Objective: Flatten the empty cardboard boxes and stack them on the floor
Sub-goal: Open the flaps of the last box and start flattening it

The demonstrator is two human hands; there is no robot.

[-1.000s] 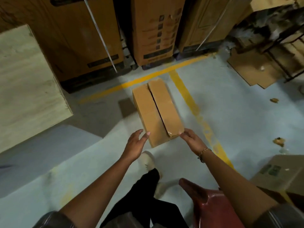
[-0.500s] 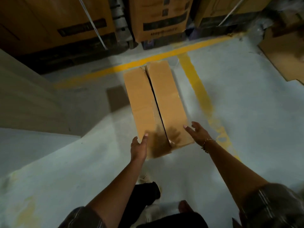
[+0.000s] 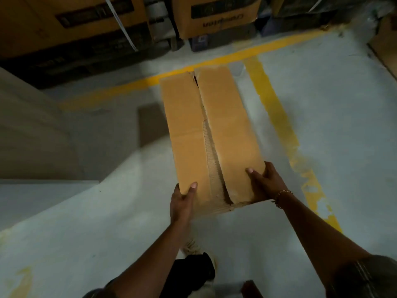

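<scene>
floor (image 3: 335,117): grey, yellow lines (image 3: 272,108) | on it: cardboard box (image 3: 189,130), flat cardboard (image 3: 385,50)

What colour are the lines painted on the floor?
Yellow lines on the pale grey floor, seen in the head view.

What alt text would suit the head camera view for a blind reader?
A person's left hand and right hand grip the near end of a long brown cardboard box, its top flaps split along the middle, over a pale grey floor with yellow painted lines. Larger cardboard cartons stand behind.
</scene>
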